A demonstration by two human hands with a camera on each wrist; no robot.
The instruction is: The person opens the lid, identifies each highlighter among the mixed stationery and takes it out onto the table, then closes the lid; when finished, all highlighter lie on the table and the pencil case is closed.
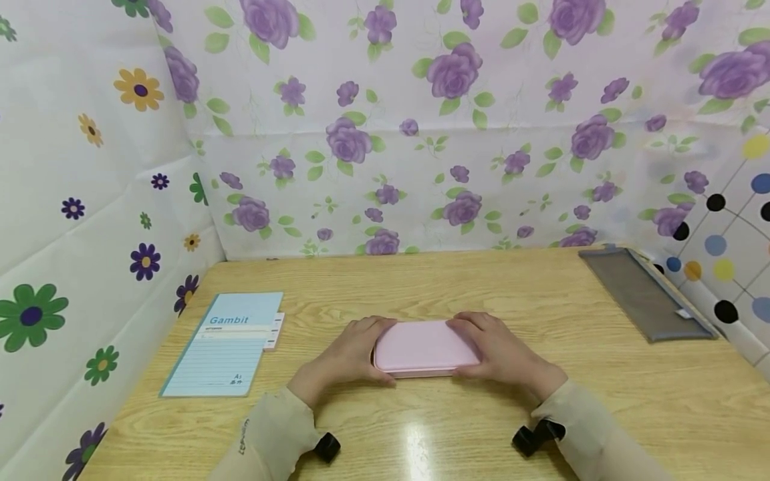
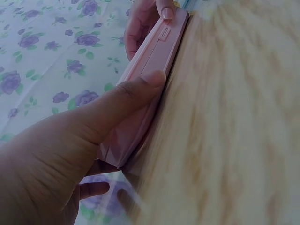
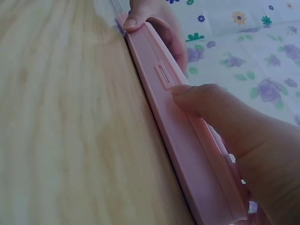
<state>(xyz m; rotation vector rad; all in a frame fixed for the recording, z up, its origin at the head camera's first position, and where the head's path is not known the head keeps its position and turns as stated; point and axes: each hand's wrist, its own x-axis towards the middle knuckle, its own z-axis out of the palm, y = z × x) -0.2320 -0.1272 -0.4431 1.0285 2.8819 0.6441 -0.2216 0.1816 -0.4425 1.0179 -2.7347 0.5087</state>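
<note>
In the head view, your left hand (image 1: 353, 351) and right hand (image 1: 500, 349) grip opposite ends of a smooth pink rectangular case with rounded corners (image 1: 426, 346), fingers curled round it, at the middle of the light wood-grain table (image 1: 433, 417). Left of you lies a pale-blue paper notebook (image 1: 218, 347); at far right, a flat grey mesh pouch with blue-grey edging (image 1: 646, 290).

In the left wrist view, your left thumb presses the case's side wall, which bears a small pink clasp (image 2: 164, 33).

In the right wrist view, your right thumb touches that wall beside the clasp.
</note>
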